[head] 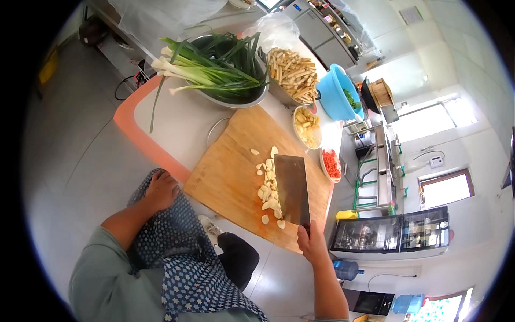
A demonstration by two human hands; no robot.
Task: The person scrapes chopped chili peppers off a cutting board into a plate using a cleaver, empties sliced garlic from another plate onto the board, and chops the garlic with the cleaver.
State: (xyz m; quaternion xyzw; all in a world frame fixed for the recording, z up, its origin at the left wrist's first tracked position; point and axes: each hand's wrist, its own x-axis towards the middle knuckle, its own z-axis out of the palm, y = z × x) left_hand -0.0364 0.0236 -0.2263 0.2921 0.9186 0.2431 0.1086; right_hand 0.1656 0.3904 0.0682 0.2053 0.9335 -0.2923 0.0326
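My right hand (313,243) grips the handle of a Chinese cleaver (293,189). The broad blade stands just right of a row of sliced garlic (270,189); whether it touches the slices I cannot tell. Several pieces lie apart from the row, all on a thick wooden cutting board (225,173). Near the garlic an orange-red stain marks the wood. My left hand (161,190) rests on the patterned apron (147,205) over my leg, left of the board. Its fingers are bent, and their undersides are hidden.
Beyond the board stand a metal basin (241,104) of green onions (209,68), a pot of pale cut strips (293,74) and a blue tub (336,94). Bowls of yellowish slices (306,124) and chopped red pieces (330,163) sit close behind the cleaver. The table edge (141,137) is orange.
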